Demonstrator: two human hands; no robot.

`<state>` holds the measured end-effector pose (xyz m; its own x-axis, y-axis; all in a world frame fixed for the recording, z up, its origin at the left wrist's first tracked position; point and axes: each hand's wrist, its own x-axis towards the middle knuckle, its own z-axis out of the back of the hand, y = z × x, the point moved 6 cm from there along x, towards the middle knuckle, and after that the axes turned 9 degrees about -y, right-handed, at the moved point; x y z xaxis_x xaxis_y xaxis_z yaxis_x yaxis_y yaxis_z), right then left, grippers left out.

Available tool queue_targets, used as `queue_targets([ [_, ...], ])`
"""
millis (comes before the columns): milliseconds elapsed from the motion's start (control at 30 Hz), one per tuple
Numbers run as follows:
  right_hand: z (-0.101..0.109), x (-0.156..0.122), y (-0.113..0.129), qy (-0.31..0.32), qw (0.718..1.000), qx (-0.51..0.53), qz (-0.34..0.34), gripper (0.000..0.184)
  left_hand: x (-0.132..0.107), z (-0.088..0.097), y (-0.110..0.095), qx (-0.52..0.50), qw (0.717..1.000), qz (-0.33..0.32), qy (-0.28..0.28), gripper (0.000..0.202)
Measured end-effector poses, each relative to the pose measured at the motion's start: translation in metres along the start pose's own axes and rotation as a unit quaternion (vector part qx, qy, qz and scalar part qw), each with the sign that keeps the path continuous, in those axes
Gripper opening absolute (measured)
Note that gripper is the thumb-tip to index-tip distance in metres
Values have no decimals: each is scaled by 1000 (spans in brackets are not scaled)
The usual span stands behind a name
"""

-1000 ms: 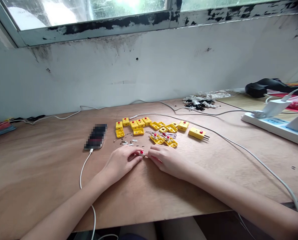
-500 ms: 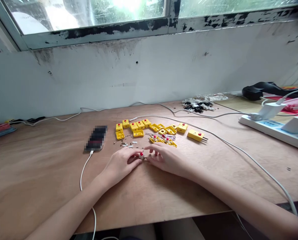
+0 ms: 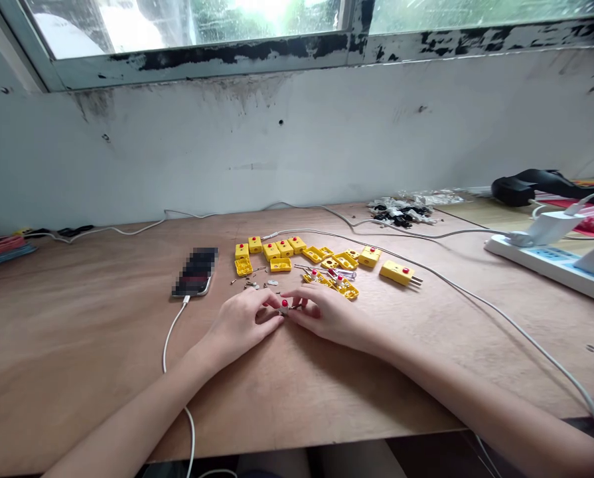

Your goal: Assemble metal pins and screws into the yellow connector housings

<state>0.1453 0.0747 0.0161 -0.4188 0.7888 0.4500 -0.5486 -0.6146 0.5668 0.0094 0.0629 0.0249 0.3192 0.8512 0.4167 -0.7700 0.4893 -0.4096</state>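
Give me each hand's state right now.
Left hand: closed, holding a small white piece with a red dot.
Right hand: closed, holding the same piece.

Phone [image 3: 195,272] left of apparent connector parts [image 3: 271,251], power strip [image 3: 535,255] right, all on the desk [image 3: 77,318]

The left hand [image 3: 241,322] and the right hand [image 3: 326,318] pinch a tiny white part [image 3: 283,307] with a red dot on the wood table [image 3: 77,338]. Yellow plug bits [image 3: 271,251] lie just past them, and a phone [image 3: 195,272] lies near.
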Motion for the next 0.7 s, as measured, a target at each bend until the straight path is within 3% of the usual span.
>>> queue_targets([
  [200,-1,0,4,-7,1000,11,-15,12,-1,-3,-4,24,999,-28,-10,8],
  [333,4,-1,1,3,991,105,-83,23,-1,1,-8,-47,997,-43,-46,8],
  [433,8,-1,0,8,978,174,-111,32,0,5,-6,-131,989,-14,-69,11],
  [700,1,-2,-5,29,941,306,-139,35,1,0,1,-287,952,105,-29,14],
])
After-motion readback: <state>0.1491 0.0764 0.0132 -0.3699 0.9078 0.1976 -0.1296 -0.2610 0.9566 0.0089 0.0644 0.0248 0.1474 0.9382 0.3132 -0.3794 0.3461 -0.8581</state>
